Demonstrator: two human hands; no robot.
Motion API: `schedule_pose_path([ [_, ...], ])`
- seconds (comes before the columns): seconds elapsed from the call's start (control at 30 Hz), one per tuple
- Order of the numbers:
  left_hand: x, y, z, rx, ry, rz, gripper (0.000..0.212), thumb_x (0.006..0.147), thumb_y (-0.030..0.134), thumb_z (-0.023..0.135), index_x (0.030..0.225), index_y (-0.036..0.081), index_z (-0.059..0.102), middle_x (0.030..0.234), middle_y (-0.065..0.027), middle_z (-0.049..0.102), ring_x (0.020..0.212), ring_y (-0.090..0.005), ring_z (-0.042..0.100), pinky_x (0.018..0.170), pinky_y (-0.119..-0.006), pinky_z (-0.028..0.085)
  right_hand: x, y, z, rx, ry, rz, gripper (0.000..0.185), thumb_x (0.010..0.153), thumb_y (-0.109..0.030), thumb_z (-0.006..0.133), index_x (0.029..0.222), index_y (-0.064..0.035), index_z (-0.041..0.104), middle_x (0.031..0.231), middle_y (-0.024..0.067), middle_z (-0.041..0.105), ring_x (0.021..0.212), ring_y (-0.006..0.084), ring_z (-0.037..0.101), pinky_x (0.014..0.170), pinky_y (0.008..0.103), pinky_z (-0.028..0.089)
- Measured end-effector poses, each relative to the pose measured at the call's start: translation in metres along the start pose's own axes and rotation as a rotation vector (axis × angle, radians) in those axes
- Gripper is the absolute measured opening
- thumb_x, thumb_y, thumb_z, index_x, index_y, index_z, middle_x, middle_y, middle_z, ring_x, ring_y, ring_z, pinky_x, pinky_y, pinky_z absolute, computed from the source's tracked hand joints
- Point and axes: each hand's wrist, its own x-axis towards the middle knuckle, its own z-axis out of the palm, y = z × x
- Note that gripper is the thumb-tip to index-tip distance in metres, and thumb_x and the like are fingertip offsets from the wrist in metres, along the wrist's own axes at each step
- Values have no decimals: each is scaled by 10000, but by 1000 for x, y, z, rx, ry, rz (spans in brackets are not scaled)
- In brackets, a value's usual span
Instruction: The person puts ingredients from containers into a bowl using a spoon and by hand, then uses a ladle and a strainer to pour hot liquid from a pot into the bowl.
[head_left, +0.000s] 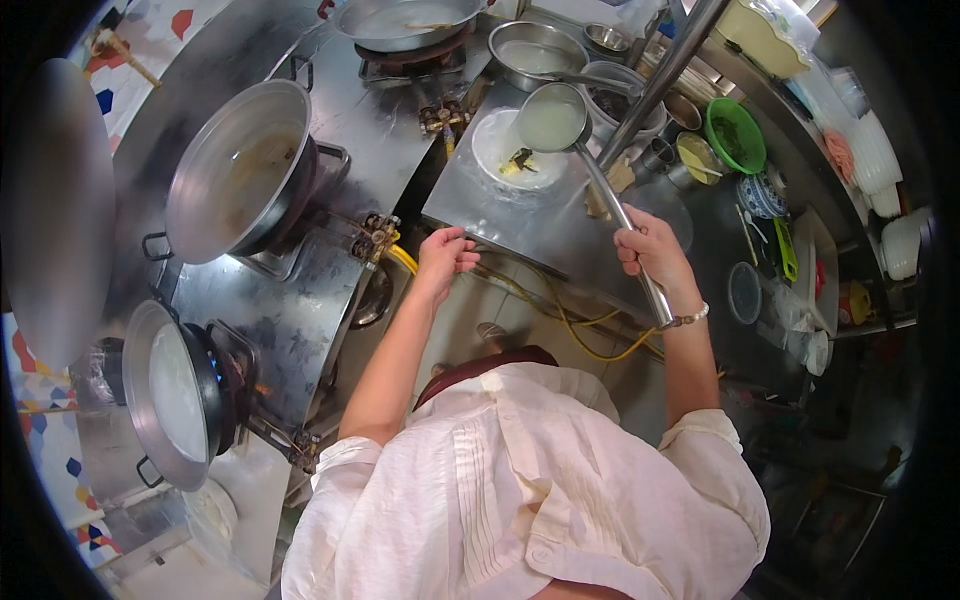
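My right hand (652, 251) grips the long metal handle of a ladle (553, 116), whose bowl is filled with cloudy pale liquid. The ladle's bowl overlaps the rim of a white bowl (491, 139) that seems lined with clear plastic. Inside that bowl lie some yellow food and a dark leafy piece (520, 158). Whether the ladle touches the bowl cannot be told. My left hand (448, 259) holds nothing; its fingers are loosely bent in front of the steel counter's edge.
A wok (247, 172) with brownish residue rests on a burner at left. Below it, another wok (176, 382) holds whitish liquid over a blue flame. A steel basin (536, 56), a green bowl (735, 135) and a metal pole (652, 90) stand beyond. Yellow hoses (562, 315) hang below the counter.
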Motion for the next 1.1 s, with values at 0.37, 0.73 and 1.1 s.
schedule_pose_path([
  [0.37, -37, -4, -37, -58, 14, 45, 244, 876, 59, 464, 1106, -22, 478, 905, -127, 600, 692, -174, 613, 611, -263, 516, -7, 32, 14, -575, 233, -220, 516, 783, 8, 463, 1292, -13, 386, 626, 74, 487, 491, 172, 478, 456, 298, 411],
  [0.73, -33, -12, -42, -100, 72, 0, 248, 877, 56, 458, 1107, -35, 478, 903, -139, 601, 699, -179, 607, 616, -272, 512, -4, 81, 1, -1064, 303, -625, 606, 755, 25, 514, 1327, -35, 324, 890, 214, 513, 809, 387, 509, 715, 422, 418],
  [1.1, -28, -26, -54, -241, 319, 12, 193, 876, 52, 460, 1051, -18, 503, 880, -146, 613, 699, -190, 607, 626, -284, 514, 241, -16, -6, -249, 208, -317, 307, 776, -27, 497, 1078, 30, 507, 595, 55, 502, 469, 139, 496, 412, 267, 393],
])
